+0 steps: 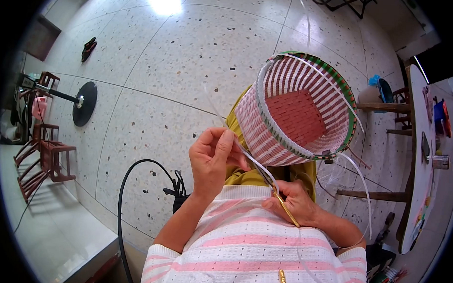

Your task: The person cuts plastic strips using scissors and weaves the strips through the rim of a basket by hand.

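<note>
My left hand [211, 158] pinches a thin white plastic strip [253, 160] between thumb and fingers. In my right hand [299, 204] is a pair of scissors [285, 208] with gold-coloured handles, its dark blades pointing up and left along the strip toward my left hand. Whether the blades touch the strip I cannot tell. Just beyond both hands, a pink-and-white woven basket [252, 122] with a red base leans between my legs, its opening tilted to the right. White and green strips run around its rim, and a loose white strip end [362, 176] hangs from the near side.
A white-topped table [420, 163] stands on the right, with a metal cup [439, 161] on it. Brown stools [51, 160] and a stand with a round black base [85, 104] are on the left. A black cable [120, 202] curves beside my left arm. One dark shoe [89, 49] lies on the speckled floor.
</note>
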The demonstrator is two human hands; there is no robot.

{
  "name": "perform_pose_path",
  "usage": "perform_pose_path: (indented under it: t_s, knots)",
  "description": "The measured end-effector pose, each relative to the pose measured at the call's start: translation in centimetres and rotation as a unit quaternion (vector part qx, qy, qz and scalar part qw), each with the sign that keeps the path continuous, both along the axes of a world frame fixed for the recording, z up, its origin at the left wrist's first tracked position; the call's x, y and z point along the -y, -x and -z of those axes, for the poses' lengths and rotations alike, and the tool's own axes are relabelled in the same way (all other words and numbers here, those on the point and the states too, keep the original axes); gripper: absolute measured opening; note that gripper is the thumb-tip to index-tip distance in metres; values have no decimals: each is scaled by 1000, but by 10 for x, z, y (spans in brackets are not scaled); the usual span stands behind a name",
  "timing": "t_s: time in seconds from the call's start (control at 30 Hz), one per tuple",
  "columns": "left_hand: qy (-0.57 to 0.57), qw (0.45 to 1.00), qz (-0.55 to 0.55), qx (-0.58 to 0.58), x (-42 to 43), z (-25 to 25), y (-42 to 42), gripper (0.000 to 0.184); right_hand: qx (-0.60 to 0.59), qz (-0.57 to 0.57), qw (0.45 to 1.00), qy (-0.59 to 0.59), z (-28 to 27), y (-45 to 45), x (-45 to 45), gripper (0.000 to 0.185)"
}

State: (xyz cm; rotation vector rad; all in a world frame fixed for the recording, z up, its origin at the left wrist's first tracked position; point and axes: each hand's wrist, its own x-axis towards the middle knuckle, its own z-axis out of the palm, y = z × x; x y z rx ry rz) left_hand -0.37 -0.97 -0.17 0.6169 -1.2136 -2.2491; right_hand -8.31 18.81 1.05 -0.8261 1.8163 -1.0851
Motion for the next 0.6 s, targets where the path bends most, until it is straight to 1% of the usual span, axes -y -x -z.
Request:
perform_pose_path:
  t_s: [0.07,0.1,0.17,0.2,0.27,0.4,0.47,0.6]
  knots:
    - [9,1000,2,3,1,0,1,16,15,-28,999,-16,-2,3,-2,40]
    - [9,1000,2,3,2,0,0,16,15,-28,999,-16,-4,4,0,40]
    - [-19,1000,16,-2,4,0,-1,17,11,-19,1000,-21,-11,6,3,55]
    - [-20,1000,16,-2,4,0,-1,17,12,-19,1000,-21,-13,7,3,55]
    - [-25,1000,18,-3,3,-1,-1,17,-21,-59,997,-39,-15,11,2,56]
    - [-22,999,26,9,4,-2,-1,17,-23,-100,994,-41,-17,21,1,56]
    - [-23,999,33,14,6,-2,-1,16,20,-113,993,-13,-19,25,-1,58]
    - [-32,998,45,14,8,-3,0,16,49,-117,992,22,-16,26,-2,56]
